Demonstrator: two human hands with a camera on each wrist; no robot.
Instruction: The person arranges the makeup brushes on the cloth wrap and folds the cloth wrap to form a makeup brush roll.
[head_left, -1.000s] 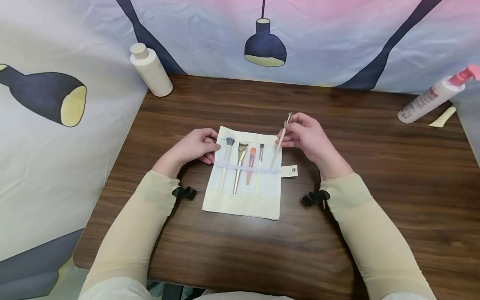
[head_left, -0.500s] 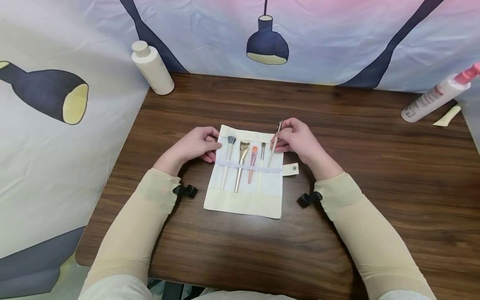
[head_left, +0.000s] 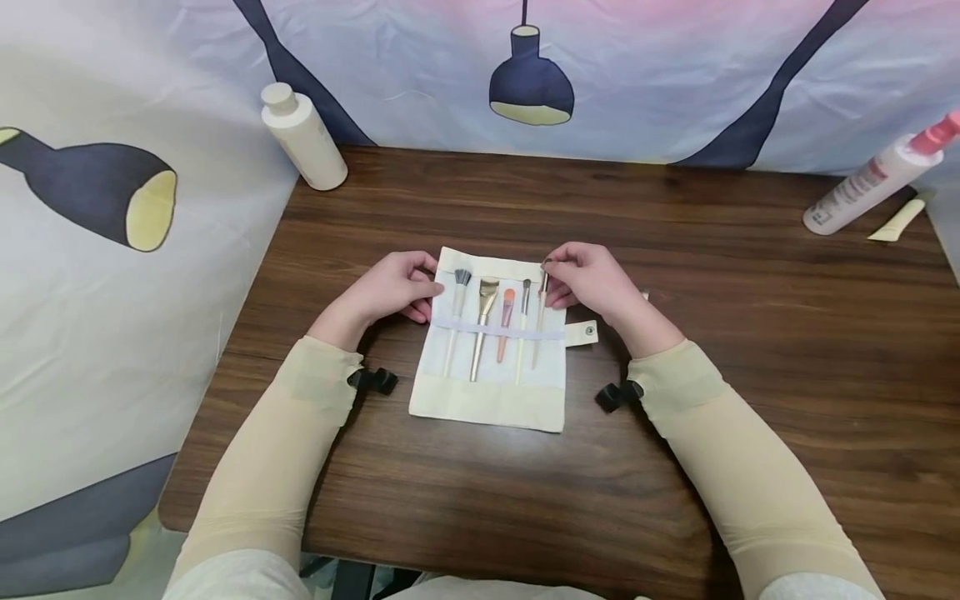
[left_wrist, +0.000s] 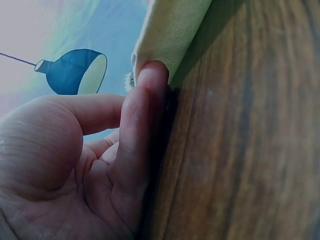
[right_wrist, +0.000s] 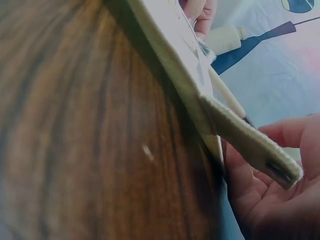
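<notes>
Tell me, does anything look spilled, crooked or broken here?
Nothing looks spilled or broken. The brush roll is open, with its brushes neatly side by side under the band. One small oddity: a pale bit peeks out beside the right hand, too hidden to identify.

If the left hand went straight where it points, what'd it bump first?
The left hand pinches the edge of the pale cloth holder; straight past that, it would probably meet the grey-bristled brush first, though height is hard to judge.
</notes>
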